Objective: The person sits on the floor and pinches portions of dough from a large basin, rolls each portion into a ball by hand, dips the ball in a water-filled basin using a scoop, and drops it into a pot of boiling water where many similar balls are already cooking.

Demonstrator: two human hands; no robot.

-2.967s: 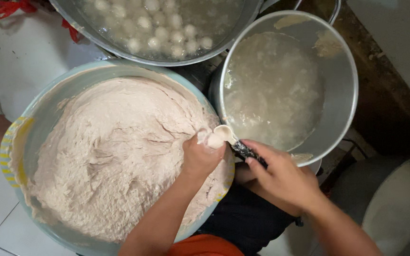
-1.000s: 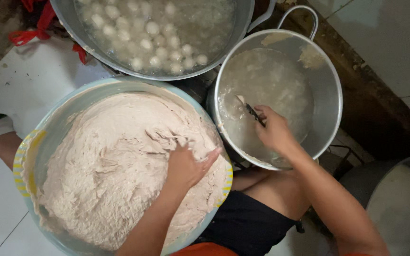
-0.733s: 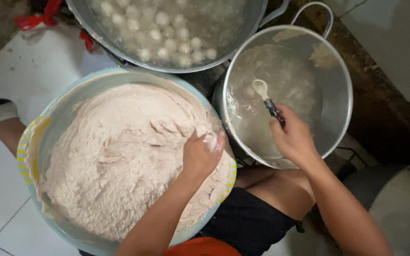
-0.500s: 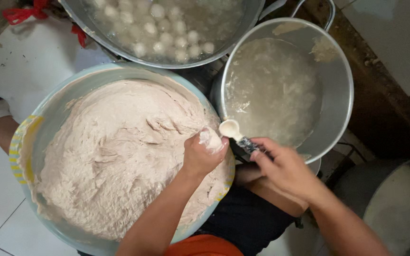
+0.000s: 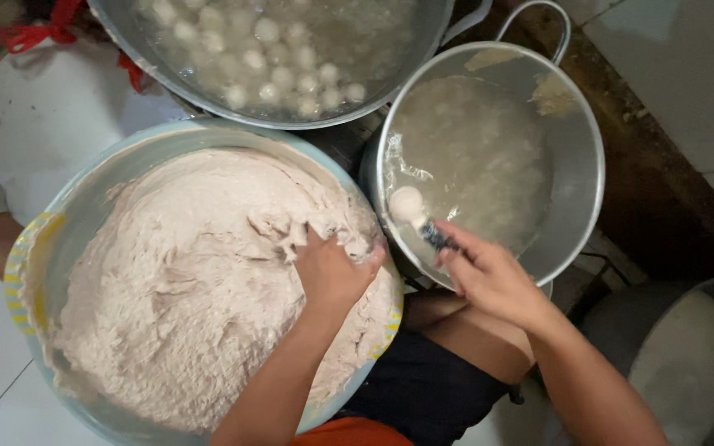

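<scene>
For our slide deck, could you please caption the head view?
Left hand digs into pale paste in a basin while right hand holds a spoon over a steel pot.

Two hands are at work — the left hand (image 5: 332,272) and the right hand (image 5: 489,277). There is one spoon (image 5: 419,216), held by the right hand.

Three big round containers sit close together: one pale blue basin (image 5: 84,206) full of pinkish paste, one metal pot (image 5: 572,116) of cloudy water to the right of the basin, and one wide metal pan (image 5: 208,103) above the basin. White balls (image 5: 266,31) float in that pan — too many to count, surely more than twenty.
</scene>
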